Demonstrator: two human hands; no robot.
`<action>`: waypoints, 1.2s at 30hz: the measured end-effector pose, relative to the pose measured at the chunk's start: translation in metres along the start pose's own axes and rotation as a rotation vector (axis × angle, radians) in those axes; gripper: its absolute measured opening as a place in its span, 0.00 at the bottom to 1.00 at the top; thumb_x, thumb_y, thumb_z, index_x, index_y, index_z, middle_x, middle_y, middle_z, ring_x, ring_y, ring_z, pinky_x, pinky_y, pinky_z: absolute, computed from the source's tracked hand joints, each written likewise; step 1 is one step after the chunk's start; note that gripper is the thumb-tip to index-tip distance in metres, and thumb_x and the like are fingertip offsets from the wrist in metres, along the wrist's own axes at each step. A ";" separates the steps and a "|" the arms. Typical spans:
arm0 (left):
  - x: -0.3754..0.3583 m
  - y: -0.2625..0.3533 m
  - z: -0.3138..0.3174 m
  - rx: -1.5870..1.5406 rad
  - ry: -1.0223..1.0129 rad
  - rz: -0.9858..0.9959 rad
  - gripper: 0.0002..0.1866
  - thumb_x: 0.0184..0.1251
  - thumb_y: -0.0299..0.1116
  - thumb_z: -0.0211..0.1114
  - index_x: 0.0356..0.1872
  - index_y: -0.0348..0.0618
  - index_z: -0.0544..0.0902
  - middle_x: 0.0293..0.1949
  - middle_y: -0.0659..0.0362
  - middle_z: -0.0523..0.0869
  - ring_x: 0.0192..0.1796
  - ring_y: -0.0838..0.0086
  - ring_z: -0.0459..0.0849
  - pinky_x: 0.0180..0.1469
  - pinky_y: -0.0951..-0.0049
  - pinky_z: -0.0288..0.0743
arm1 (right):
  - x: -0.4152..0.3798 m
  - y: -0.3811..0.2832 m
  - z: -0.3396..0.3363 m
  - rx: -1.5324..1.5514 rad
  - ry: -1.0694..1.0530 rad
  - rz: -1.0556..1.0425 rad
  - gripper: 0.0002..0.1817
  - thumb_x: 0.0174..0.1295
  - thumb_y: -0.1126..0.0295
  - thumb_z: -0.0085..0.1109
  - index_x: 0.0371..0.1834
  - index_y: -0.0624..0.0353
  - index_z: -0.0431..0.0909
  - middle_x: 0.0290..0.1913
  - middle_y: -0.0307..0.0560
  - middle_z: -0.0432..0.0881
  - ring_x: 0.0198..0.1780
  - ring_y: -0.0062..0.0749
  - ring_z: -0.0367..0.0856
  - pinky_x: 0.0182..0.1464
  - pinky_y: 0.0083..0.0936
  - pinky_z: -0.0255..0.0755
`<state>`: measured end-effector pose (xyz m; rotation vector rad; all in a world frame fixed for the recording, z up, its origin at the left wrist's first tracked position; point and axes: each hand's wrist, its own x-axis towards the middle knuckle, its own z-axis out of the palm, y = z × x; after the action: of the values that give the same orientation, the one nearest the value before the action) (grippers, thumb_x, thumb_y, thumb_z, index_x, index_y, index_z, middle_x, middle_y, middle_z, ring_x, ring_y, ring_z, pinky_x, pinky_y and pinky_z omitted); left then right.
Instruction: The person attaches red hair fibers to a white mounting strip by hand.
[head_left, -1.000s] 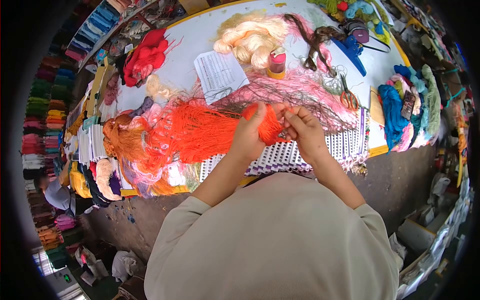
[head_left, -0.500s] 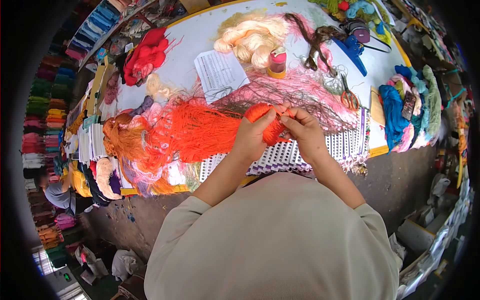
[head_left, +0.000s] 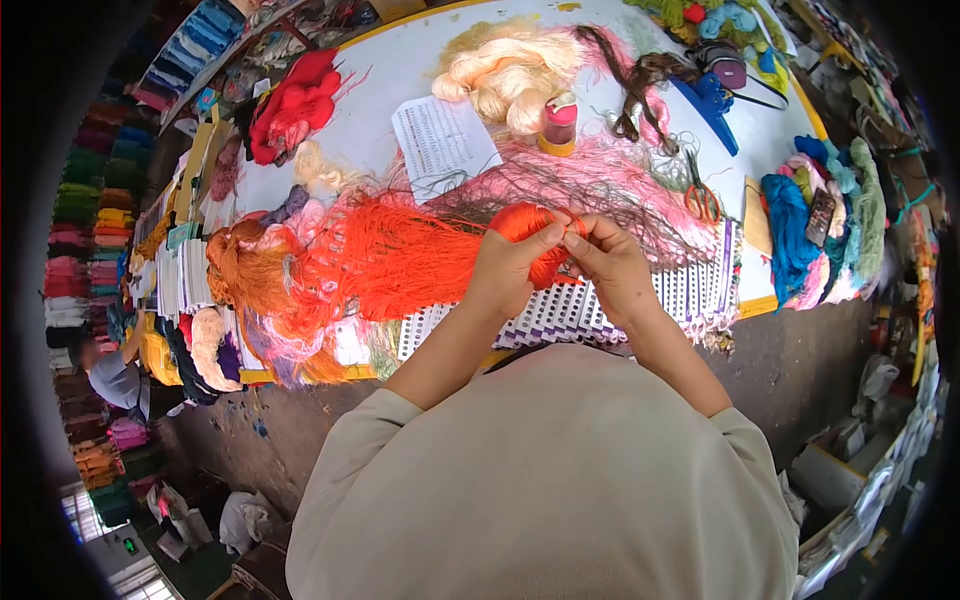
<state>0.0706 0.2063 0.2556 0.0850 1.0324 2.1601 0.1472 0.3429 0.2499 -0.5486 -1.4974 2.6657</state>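
Observation:
A bright orange-red skein of thread (head_left: 415, 262) stretches leftward across the table, its right end bunched between my hands. My left hand (head_left: 508, 268) wraps round that bunched end, thumb pointing to the right. Close beside it, my right hand (head_left: 612, 262) pinches at the tip of the skein, thumb against fingers; the strands there are too fine to make out. Under my hands lies a row of white cards with dark holes (head_left: 570, 318). Pink and brown loose threads (head_left: 600, 190) spread just beyond.
Orange-handled scissors (head_left: 703, 203) lie to the right. A printed sheet (head_left: 445, 145), cream skeins (head_left: 510, 75) and a thread cone (head_left: 560, 122) are farther back. Red yarn (head_left: 295, 105) sits back left, blue yarn (head_left: 790, 215) at the right edge. Another person (head_left: 118, 378) is far left.
My hands stay almost in place, with the fingertips shifting slightly at the skein's end. The view has moved a little, and the skein stays in my grip.

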 end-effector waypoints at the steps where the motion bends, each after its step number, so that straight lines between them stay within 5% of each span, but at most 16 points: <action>1: 0.000 0.000 0.000 0.025 -0.029 0.010 0.09 0.67 0.26 0.64 0.46 0.34 0.81 0.43 0.54 0.85 0.43 0.70 0.84 0.42 0.68 0.83 | 0.001 0.001 -0.002 0.000 -0.001 0.001 0.02 0.67 0.70 0.61 0.39 0.53 0.80 0.40 0.30 0.80 0.36 0.10 0.75 0.35 0.12 0.72; 21: 0.007 -0.001 0.010 0.058 0.011 -0.010 0.13 0.70 0.31 0.63 0.48 0.32 0.80 0.42 0.56 0.85 0.40 0.73 0.84 0.42 0.72 0.80 | 0.011 -0.002 -0.015 0.318 -0.100 0.066 0.03 0.69 0.69 0.58 0.40 0.54 0.77 0.37 0.32 0.80 0.32 0.13 0.72 0.40 0.18 0.71; 25: 0.011 -0.002 0.006 0.013 -0.012 -0.031 0.11 0.71 0.30 0.62 0.48 0.33 0.80 0.47 0.53 0.85 0.44 0.72 0.84 0.43 0.71 0.81 | 0.015 -0.003 -0.017 0.309 -0.105 0.048 0.03 0.70 0.69 0.56 0.40 0.55 0.77 0.37 0.32 0.79 0.31 0.13 0.71 0.39 0.17 0.71; 30: 0.014 -0.006 0.008 0.034 0.052 0.002 0.10 0.69 0.29 0.63 0.47 0.34 0.80 0.48 0.54 0.84 0.47 0.71 0.83 0.46 0.69 0.81 | 0.013 -0.010 -0.007 -0.103 -0.021 0.038 0.05 0.69 0.67 0.58 0.41 0.55 0.77 0.36 0.30 0.78 0.31 0.11 0.69 0.37 0.16 0.70; 36: 0.016 -0.009 0.000 0.052 0.037 -0.020 0.11 0.69 0.29 0.64 0.48 0.34 0.80 0.48 0.55 0.84 0.48 0.71 0.83 0.50 0.69 0.80 | 0.020 0.001 -0.018 0.060 -0.043 0.073 0.06 0.69 0.68 0.57 0.44 0.55 0.78 0.35 0.30 0.78 0.30 0.10 0.68 0.35 0.15 0.68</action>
<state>0.0638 0.2205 0.2454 0.0595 1.1055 2.1246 0.1341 0.3611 0.2351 -0.5552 -1.4293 2.7845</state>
